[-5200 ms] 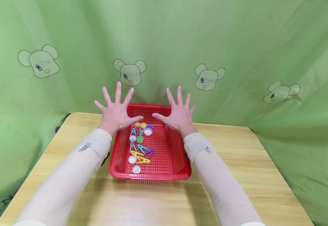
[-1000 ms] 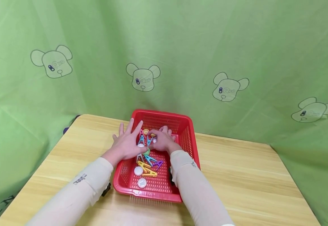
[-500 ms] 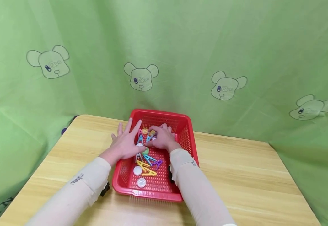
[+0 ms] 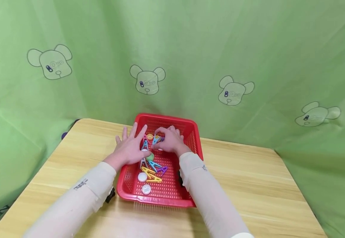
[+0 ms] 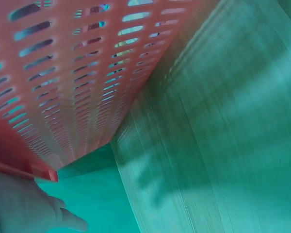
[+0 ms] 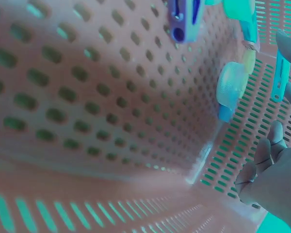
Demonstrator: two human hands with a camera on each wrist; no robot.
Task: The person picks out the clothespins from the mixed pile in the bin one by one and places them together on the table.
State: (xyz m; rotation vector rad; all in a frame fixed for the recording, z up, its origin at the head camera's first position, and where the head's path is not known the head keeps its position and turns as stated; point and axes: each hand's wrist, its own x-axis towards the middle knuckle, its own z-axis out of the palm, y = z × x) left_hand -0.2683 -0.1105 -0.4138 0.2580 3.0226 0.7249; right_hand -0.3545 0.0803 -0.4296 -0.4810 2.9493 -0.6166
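My right hand [image 4: 170, 141] is inside the red basket [image 4: 160, 200], pinching a light-blue clothespin [image 4: 155, 140] between thumb and index finger. The right wrist view shows the same clothespin [image 6: 280, 73] upright between those fingers, the other fingers loosely bent. My left hand [image 4: 127, 149] lies across the basket's left rim with spread, straight fingers. Its thumb reaches inward to a green cap [image 4: 150, 157], partly covering it. Around them lie a pink clothespin [image 4: 144, 138], another blue clothespin [image 4: 154, 165], yellow clothespins [image 4: 153, 179] and a purple clothespin [image 4: 162, 170].
White caps [image 4: 142, 177] and a clear-white cap [image 4: 146, 189] lie near the basket's front left. Small orange caps [image 4: 150, 136] sit at its back. The basket stands on a wooden table [image 4: 237, 178], with a green curtain [image 4: 190, 43] hanging behind.
Both hands, raised with spread fingers above the basket earlier, are down at it now. Over the last second the right thumb and index finger have come together on the light-blue clothespin; the left hand barely moved.
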